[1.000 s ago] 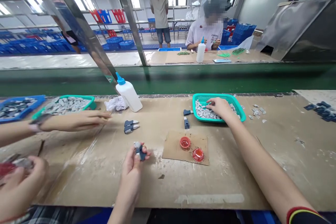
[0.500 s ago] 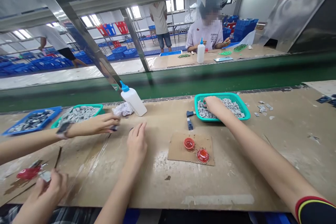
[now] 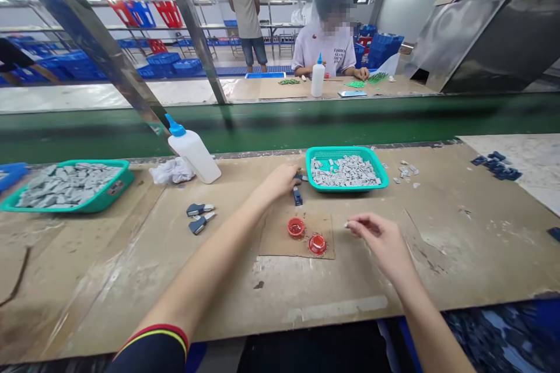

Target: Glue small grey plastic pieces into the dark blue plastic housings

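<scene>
On the worktop [image 3: 459,268], your left hand [image 3: 280,182] curls over a dark blue clip [image 3: 300,177], though you can't tell whether it grips it, just beside the teal basket [image 3: 345,149] of grey pieces [image 3: 345,172]. Your right hand [image 3: 376,239] hovers, fingertips drawn together, holding nothing visible, right of the cardboard sheet [image 3: 280,239] with its two red cups [image 3: 296,227].

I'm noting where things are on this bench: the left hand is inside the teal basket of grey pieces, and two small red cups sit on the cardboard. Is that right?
Not quite. The head view shows the left hand outside the teal basket, just left of it, at the small dark parts. The two small red cups do sit on the cardboard.
</scene>
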Demonstrator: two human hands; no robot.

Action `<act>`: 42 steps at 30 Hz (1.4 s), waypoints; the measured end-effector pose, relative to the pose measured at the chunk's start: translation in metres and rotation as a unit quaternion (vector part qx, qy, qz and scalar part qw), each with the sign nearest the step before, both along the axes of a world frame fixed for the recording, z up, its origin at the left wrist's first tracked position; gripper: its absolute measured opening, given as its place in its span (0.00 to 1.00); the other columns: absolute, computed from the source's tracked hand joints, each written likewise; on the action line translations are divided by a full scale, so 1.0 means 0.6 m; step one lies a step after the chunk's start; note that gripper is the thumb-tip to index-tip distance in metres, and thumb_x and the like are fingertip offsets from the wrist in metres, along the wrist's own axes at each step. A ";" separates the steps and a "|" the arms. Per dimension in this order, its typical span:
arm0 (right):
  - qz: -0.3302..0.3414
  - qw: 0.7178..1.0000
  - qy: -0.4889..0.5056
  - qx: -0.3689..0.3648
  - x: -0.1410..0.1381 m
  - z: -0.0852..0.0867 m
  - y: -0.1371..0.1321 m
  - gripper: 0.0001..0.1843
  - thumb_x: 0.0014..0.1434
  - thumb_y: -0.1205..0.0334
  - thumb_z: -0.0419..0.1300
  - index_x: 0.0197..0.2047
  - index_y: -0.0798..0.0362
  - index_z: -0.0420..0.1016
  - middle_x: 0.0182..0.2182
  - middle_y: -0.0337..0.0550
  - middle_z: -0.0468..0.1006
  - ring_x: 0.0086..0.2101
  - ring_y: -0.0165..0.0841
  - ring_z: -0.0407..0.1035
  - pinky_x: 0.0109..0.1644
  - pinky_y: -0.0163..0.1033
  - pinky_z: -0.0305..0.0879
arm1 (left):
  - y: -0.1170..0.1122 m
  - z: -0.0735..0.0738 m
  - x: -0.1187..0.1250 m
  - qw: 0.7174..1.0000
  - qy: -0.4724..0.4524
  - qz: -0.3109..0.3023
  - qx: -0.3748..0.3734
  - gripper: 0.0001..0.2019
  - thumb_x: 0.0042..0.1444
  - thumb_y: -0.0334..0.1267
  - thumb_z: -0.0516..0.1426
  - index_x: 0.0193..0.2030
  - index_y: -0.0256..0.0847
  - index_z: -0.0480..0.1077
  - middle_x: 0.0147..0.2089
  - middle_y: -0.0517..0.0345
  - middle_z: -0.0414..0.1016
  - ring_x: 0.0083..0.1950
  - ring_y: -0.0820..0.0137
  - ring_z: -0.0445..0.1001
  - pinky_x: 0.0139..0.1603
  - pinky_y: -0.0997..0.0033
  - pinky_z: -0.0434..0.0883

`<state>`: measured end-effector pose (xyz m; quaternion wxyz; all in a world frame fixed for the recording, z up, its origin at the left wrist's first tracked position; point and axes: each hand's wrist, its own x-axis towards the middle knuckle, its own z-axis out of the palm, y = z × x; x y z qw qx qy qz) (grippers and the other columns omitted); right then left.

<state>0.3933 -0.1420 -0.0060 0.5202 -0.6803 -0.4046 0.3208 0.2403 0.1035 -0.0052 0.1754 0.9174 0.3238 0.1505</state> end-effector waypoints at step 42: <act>-0.023 0.989 0.143 0.012 -0.086 -0.046 -0.010 0.11 0.47 0.54 0.70 0.31 0.52 0.81 0.31 0.46 0.83 0.34 0.40 0.77 0.42 0.45 0.73 | -0.341 0.022 -0.159 0.708 -0.474 0.264 -0.451 0.14 0.46 0.37 0.67 0.40 0.39 0.75 0.41 0.52 0.81 0.44 0.64 0.79 0.49 0.66 0.75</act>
